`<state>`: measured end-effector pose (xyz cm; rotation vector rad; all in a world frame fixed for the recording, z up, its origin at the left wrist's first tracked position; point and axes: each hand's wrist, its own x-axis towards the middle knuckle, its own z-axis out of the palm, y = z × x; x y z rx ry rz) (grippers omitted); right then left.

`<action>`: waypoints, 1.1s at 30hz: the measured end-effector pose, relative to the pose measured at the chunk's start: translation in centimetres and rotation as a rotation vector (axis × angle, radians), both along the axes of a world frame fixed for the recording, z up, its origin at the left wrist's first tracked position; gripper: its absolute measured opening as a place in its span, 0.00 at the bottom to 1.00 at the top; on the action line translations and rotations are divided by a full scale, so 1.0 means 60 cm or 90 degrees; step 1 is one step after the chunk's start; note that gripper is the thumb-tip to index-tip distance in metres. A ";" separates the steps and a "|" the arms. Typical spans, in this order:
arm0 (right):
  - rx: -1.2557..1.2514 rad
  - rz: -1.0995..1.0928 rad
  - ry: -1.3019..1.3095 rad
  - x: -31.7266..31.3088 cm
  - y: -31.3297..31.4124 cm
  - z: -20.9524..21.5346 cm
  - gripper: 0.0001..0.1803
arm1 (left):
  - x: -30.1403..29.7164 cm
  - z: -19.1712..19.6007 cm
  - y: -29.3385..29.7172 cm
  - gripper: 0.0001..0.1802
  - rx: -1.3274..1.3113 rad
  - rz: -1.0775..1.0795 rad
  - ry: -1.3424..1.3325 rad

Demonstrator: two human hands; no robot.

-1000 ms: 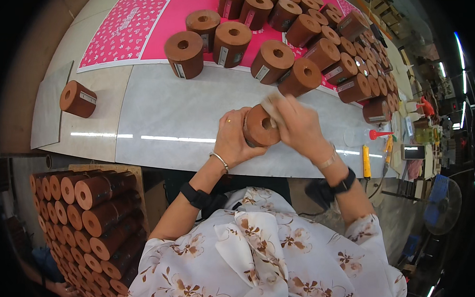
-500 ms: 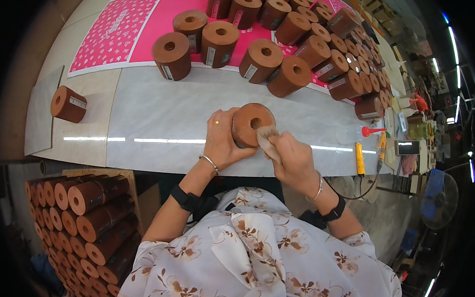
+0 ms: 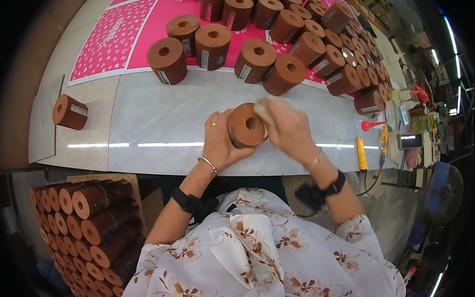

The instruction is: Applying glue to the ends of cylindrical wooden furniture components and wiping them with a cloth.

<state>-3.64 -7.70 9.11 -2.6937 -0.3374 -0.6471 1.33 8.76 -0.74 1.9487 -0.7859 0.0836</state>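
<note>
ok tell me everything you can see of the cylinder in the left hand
The cylinder is thick, matt and reddish-brown, its material unclear, with a round hole in its flat end, which faces up toward the camera. The left hand grips its side over the grey table; whether its base touches that is hidden. A pale pad, blurred, in the right hand is at its right rim.

"What can't you make out?"

"My right hand (image 3: 291, 128) is blurred, and its fingers cover part of the pale wad (image 3: 263, 113)."

"And your left hand (image 3: 220, 141)?"

"My fingertips there vanish behind the brown cylinder (image 3: 239, 126). The upper edge cuts off the pink sheet (image 3: 157, 33), and marks on the lone cylinder (image 3: 70, 117) are too small to read."
</note>
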 end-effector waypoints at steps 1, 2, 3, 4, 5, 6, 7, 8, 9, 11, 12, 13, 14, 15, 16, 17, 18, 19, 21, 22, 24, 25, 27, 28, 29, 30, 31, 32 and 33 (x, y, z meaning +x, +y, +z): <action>-0.019 -0.001 -0.011 0.026 -0.010 -0.003 0.13 | 0.000 0.001 -0.004 0.49 -0.004 0.001 0.005; -0.037 0.008 -0.021 0.043 -0.011 -0.007 0.13 | 0.000 0.002 -0.002 0.49 -0.001 0.002 0.005; -0.035 0.009 -0.021 0.032 -0.009 -0.005 0.13 | -0.001 0.004 0.000 0.48 -0.006 0.000 0.031; -0.036 0.031 -0.005 0.005 -0.007 0.001 0.14 | 0.000 0.005 0.003 0.48 -0.011 -0.003 0.056; -0.039 0.059 0.012 -0.015 -0.002 0.006 0.15 | 0.003 0.005 0.006 0.48 -0.012 0.004 0.057; -0.040 0.068 0.016 -0.031 0.005 0.007 0.15 | 0.001 0.005 0.005 0.48 -0.002 0.004 0.024; -0.048 0.099 0.036 -0.045 0.014 0.007 0.16 | 0.000 0.004 0.005 0.48 0.009 0.004 -0.010; -0.058 0.121 0.056 -0.054 0.023 0.011 0.16 | -0.005 0.002 0.004 0.48 0.007 0.006 -0.005; -0.058 0.119 0.057 -0.042 0.040 0.013 0.16 | -0.003 -0.009 0.004 0.48 -0.018 0.023 -0.034; -0.036 0.229 0.034 0.004 0.074 0.013 0.15 | 0.006 -0.035 0.002 0.49 -0.041 0.039 -0.063; -0.037 0.225 0.032 0.022 0.070 0.014 0.15 | 0.012 -0.044 0.000 0.48 -0.018 -0.012 -0.099; -0.044 0.213 0.025 0.042 0.066 0.016 0.15 | 0.016 -0.053 -0.001 0.48 0.005 -0.063 -0.134; -0.047 0.201 0.021 0.051 0.065 0.013 0.15 | 0.014 -0.044 0.002 0.48 0.006 -0.069 -0.133; -0.046 0.202 0.023 0.043 0.058 0.010 0.15 | 0.006 -0.020 0.004 0.46 -0.004 -0.038 -0.051; -0.048 0.155 0.024 0.026 0.039 0.006 0.14 | 0.001 -0.005 0.004 0.44 -0.016 -0.007 0.031; -0.049 0.117 0.024 0.007 0.024 0.007 0.13 | -0.003 0.001 0.008 0.44 -0.016 0.002 0.034; -0.067 0.108 0.066 -0.017 0.017 0.011 0.12 | -0.004 0.006 0.006 0.43 -0.023 -0.018 -0.001; -0.069 0.117 0.067 -0.019 0.021 0.011 0.12 | -0.003 0.009 0.006 0.42 -0.029 -0.037 -0.035; -0.104 0.175 0.049 -0.020 0.043 0.016 0.11 | 0.002 -0.007 0.006 0.43 0.009 -0.031 -0.108; -0.070 0.221 0.033 -0.003 0.062 0.021 0.11 | 0.003 -0.017 0.007 0.44 0.051 -0.027 -0.182; -0.079 0.216 0.024 0.027 0.077 0.017 0.11 | 0.006 -0.029 0.000 0.45 0.034 -0.044 -0.136; -0.088 0.214 0.016 0.032 0.079 0.016 0.12 | 0.006 -0.035 -0.004 0.46 0.017 -0.057 -0.089; -0.091 0.176 0.048 -0.003 0.059 0.016 0.13 | -0.001 -0.011 0.000 0.46 -0.006 -0.038 -0.058; -0.096 0.138 0.079 -0.029 0.044 0.018 0.13 | -0.004 0.000 0.002 0.46 -0.030 -0.019 -0.028; -0.101 0.141 0.080 -0.055 0.029 0.025 0.13 | -0.006 0.006 0.001 0.46 -0.035 -0.015 -0.027; -0.102 0.113 0.116 -0.080 0.015 0.028 0.14 | -0.004 0.008 0.003 0.46 -0.015 -0.016 -0.034; -0.103 0.086 0.151 -0.095 0.003 0.031 0.15 | -0.005 0.008 0.004 0.47 0.004 -0.017 -0.041; -0.105 0.082 0.151 -0.100 -0.005 0.031 0.15 | -0.004 0.008 0.004 0.47 0.001 -0.020 -0.041; -0.099 0.058 0.165 -0.104 -0.012 0.030 0.15 | -0.004 0.007 0.004 0.47 -0.001 -0.027 -0.022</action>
